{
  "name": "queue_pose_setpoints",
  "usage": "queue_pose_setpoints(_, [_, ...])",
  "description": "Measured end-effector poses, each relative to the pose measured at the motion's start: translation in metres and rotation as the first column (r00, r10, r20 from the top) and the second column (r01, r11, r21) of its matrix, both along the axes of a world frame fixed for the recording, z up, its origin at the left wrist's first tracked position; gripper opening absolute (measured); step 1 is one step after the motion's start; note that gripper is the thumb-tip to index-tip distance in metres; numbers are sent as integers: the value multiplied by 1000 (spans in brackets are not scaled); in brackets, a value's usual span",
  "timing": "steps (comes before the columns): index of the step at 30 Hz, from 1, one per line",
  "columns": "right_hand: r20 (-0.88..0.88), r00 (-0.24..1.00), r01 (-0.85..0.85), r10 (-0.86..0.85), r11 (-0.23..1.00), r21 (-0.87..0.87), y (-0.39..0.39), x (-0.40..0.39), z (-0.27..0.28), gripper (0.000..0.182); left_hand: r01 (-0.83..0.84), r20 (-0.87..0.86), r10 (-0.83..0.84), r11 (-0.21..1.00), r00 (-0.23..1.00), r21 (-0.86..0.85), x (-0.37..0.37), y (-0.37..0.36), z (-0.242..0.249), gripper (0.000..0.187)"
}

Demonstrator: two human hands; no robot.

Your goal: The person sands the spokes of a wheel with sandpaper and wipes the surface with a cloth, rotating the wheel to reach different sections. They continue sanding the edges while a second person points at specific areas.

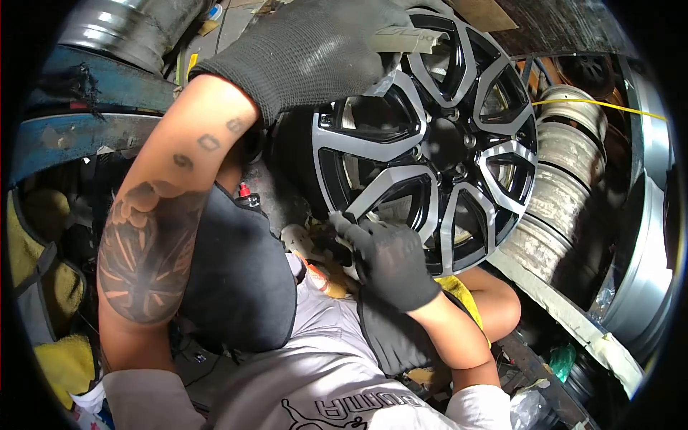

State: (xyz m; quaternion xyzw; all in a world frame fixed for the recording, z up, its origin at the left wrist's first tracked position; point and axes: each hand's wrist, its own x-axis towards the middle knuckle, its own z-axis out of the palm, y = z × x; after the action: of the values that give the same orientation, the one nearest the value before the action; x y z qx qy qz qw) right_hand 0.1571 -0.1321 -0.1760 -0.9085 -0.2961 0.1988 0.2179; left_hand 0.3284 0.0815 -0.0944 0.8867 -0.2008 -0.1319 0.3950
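Note:
A black and silver alloy wheel rim (pixel 448 143) stands tilted up in front of my lap, its spoked face toward me. My left hand (pixel 330 54), in a dark knit glove, reaches over the wheel's upper left side. It is closed on a tan, printed strip of what looks like sandpaper (pixel 408 41), which lies by the upper spokes; its fingertips are partly hidden. Lower down, my right hand (pixel 390 258), also gloved, is closed around the wheel's bottom left edge. Dust marks its fingers.
Several worn steel wheels (pixel 562 179) are stacked at the right, with a yellow cord (pixel 609 106) across them. A blue metal beam (pixel 86 143) runs along the left. A small red-capped bottle (pixel 246 193) stands beside my knee. Yellow cloth (pixel 462 297) lies under the wheel.

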Motion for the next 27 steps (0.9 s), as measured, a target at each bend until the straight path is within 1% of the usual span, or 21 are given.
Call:
queue_pose_setpoints(1, [-6, 1000, 28, -28, 999, 36, 0, -2, -4, 64, -16, -16, 16, 1000, 1000, 17, 0, -3, 0, 23])
queue_pose_setpoints(2, [-4, 1000, 22, -22, 999, 37, -3, -3, -1, 64, -54, -79, 55, 998, 995, 18, -2, -10, 11, 23])
queue_pose_setpoints(4, [7, 1000, 13, -14, 999, 49, -5, -2, 4, 63, -42, -42, 42, 999, 998, 11, 0, -11, 6, 25])
queue_pose_setpoints(6, [42, 999, 32, -34, 998, 55, 0, -2, 0, 64, 50, 150, -49, 999, 987, -4, 2, -7, -10, 27])
queue_pose_setpoints(7, [56, 998, 36, -39, 998, 52, -1, -3, -2, 64, 39, 148, -42, 999, 988, 28, 1, -3, -16, 28])
queue_pose_setpoints(8, [52, 998, 31, -34, 999, 44, -3, -6, -4, 64, 33, 145, -41, 998, 989, 55, -8, -5, -1, 29])
queue_pose_setpoints(10, [55, 998, 29, -31, 999, 37, -6, -8, -8, 65, 36, 93, -40, 999, 995, 40, -9, -8, 4, 31])
queue_pose_setpoints(11, [-20, 999, 45, -44, 997, 65, -6, -6, 3, 65, 36, 37, -36, 999, 999, 0, -4, -7, 1, 31])
queue_pose_setpoints(13, [12, 998, 67, -68, 994, 92, -1, -4, -4, 65, 41, -10, -42, 997, 999, -61, -2, -1, 0, 30])
queue_pose_setpoints(14, [24, 996, 81, -84, 992, 101, -1, -5, -6, 65, 59, -4, -60, 994, 998, -87, -4, 0, 6, 29])
queue_pose_setpoints(16, [4, 999, 49, -49, 997, 65, -6, -4, 1, 65, 71, 111, -65, 996, 992, -57, -6, -3, 7, 28])
queue_pose_setpoints(17, [-8, 999, 31, -31, 998, 51, -5, -4, 3, 65, 57, 212, -55, 998, 976, -2, -8, -6, 0, 28])
queue_pose_setpoints(19, [1, 998, 65, -65, 992, 111, -3, -3, -11, 65, 56, 287, -62, 998, 956, 32, -7, -6, -14, 28])
queue_pose_setpoints(21, [-20, 997, 75, -72, 981, 181, -4, -4, -7, 65, 114, 236, -105, 993, 966, -25, 2, -9, -21, 28])
queue_pose_setpoints(22, [-33, 998, 64, -57, 970, 233, -5, -1, 1, 65, 111, 230, -107, 994, 967, -5, 4, -7, -23, 28])
queue_pose_setpoints(23, [-50, 998, 52, -39, 956, 288, -4, 1, 10, 64, 106, 217, -108, 994, 970, 18, 1, -6, -12, 28])
queue_pose_setpoints(25, [-139, 988, 95, -69, 977, 191, -12, -3, 23, 65, 155, 346, -143, 988, 927, -7, -2, -4, -18, 28])
queue_pose_setpoints(26, [-166, 983, 98, -74, 985, 144, -14, 2, 29, 66, 207, 503, -160, 978, 849, -39, 1, -5, -26, 28])
queue_pose_setpoints(27, [-232, 971, 44, -52, 998, -40, -11, 7, 38, 66, 193, 500, -145, 980, 854, -45, 1, -4, -32, 29])
